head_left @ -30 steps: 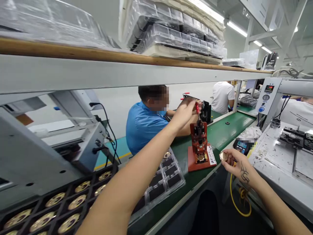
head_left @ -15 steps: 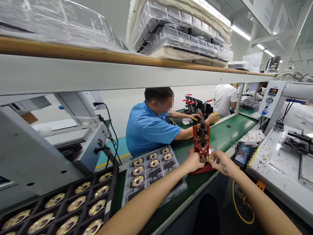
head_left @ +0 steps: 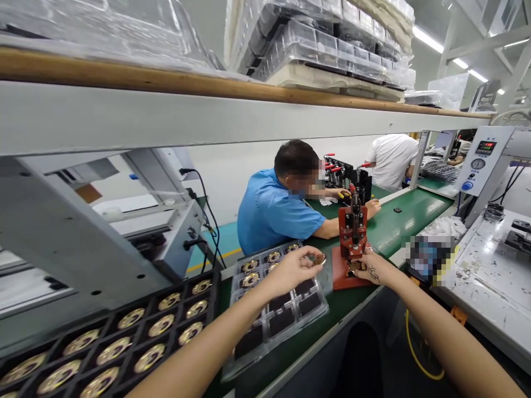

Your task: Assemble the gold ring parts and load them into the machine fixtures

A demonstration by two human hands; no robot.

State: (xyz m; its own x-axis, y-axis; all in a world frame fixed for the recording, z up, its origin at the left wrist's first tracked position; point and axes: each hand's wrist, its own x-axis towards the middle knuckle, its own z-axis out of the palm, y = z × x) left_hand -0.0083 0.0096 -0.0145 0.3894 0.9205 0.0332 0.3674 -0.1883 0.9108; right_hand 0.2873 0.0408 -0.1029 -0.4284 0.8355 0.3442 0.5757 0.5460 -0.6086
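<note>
Above the clear tray (head_left: pixel 276 337), my left hand (head_left: pixel 296 270) pinches a small round gold part (head_left: pixel 319 258) by its edge. My right hand (head_left: pixel 372 265) is at the base of the red toggle press (head_left: pixel 345 271), its fingers closed on a round gold part (head_left: pixel 354 266) there. Several gold rings sit in the far compartments of the clear tray, and its near compartments show only dark pads. The press stands upright, with its black clamp above my right fingers.
A black tray (head_left: pixel 94 315) of gold rings lies at the left. A co-worker in blue (head_left: pixel 274 207) sits across the green bench. A shelf beam (head_left: pixel 232 119) crosses overhead. A control box (head_left: pixel 483 160) and a pixelated device stand at the right.
My left hand has moved left, away from the press to above the clear tray, with a round part in its fingers. My right hand stays at the press. The view has shifted slightly.
</note>
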